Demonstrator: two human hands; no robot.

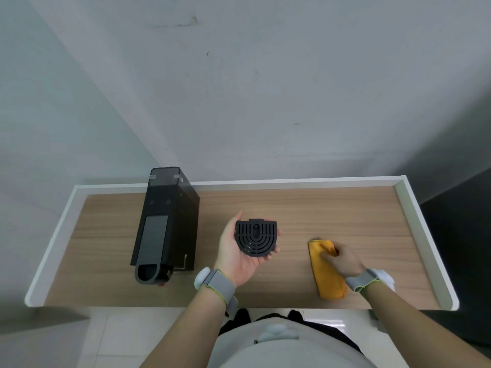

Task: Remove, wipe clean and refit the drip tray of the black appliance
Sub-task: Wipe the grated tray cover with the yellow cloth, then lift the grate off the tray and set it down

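**Drip tray out, cloth in hand**

The left hand (237, 257) cupped the slotted drip tray (256, 238) above the table's (332, 208) middle. The right hand (341, 258) gripped the orange cloth (326, 277) near the front edge. The black appliance (164, 224) stood toward the left.

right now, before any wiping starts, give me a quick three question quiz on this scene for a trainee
1. True or false: the drip tray is fitted in the black appliance.
2. What does the right hand grip? A the tray; B the orange cloth; C nothing.
3. Fill in: the tray lies in the ____ hand.

Key: 1 false, it is out of the appliance; 2 B; 3 left, held on the upturned left hand.
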